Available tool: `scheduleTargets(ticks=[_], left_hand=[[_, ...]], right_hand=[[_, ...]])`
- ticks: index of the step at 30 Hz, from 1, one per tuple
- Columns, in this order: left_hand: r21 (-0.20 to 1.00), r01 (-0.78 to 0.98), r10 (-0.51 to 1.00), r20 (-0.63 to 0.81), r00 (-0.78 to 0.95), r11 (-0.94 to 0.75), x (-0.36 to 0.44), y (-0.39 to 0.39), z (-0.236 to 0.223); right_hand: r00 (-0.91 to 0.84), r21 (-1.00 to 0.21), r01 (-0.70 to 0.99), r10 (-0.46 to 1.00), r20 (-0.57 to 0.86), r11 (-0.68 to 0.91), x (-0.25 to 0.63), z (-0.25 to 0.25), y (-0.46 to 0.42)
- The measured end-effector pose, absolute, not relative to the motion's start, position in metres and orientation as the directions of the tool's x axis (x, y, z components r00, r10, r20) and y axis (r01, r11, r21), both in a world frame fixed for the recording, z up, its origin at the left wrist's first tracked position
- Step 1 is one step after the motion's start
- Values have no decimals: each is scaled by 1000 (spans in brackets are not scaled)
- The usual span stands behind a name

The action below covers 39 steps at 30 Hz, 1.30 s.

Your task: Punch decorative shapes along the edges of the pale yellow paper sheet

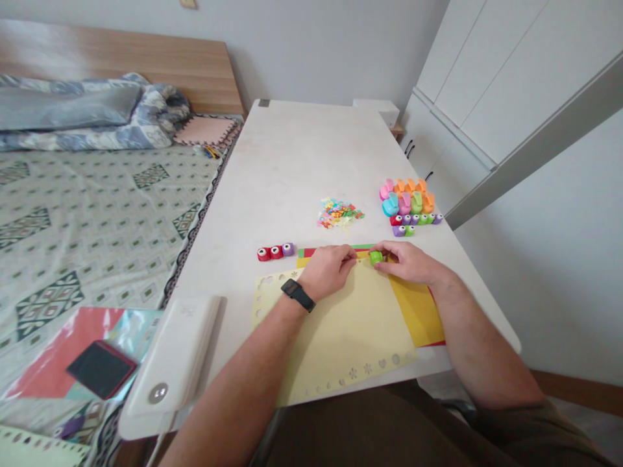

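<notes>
A pale yellow paper sheet [345, 331] with small punched holes along its edges lies in front of me. My left hand [329, 269], a black watch on its wrist, is closed at the sheet's far edge, fingertips pinched on the paper. A small green craft punch [376, 258] sits in my right hand [406, 261], gripped between thumb and fingers at the same edge. Beneath the sheet are yellow paper [422, 311] and strips of red and green paper. Just beyond my hands is a pile of colourful paper cutouts [339, 214].
Two red punches and a purple one [288, 249] stand left of the sheet. Several larger punches [403, 196] and small ones [418, 220] line up at the right. A white device [178, 350] lies at the table's left edge, beside a bed with a dark phone [102, 368].
</notes>
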<state>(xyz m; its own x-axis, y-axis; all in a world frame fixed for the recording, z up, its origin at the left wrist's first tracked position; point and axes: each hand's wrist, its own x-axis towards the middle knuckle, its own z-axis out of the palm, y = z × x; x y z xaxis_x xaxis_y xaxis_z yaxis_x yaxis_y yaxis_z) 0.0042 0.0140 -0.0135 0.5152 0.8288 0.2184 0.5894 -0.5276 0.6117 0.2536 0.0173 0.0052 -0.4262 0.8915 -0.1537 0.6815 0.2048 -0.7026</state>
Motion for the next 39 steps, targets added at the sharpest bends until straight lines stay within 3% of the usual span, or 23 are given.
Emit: scheduleTargets(ticks=[39], left_hand=[[625, 570, 826, 239, 510, -533, 4, 15, -18]], right_hand=[[-446, -686, 687, 884, -137, 240, 252, 7, 16]])
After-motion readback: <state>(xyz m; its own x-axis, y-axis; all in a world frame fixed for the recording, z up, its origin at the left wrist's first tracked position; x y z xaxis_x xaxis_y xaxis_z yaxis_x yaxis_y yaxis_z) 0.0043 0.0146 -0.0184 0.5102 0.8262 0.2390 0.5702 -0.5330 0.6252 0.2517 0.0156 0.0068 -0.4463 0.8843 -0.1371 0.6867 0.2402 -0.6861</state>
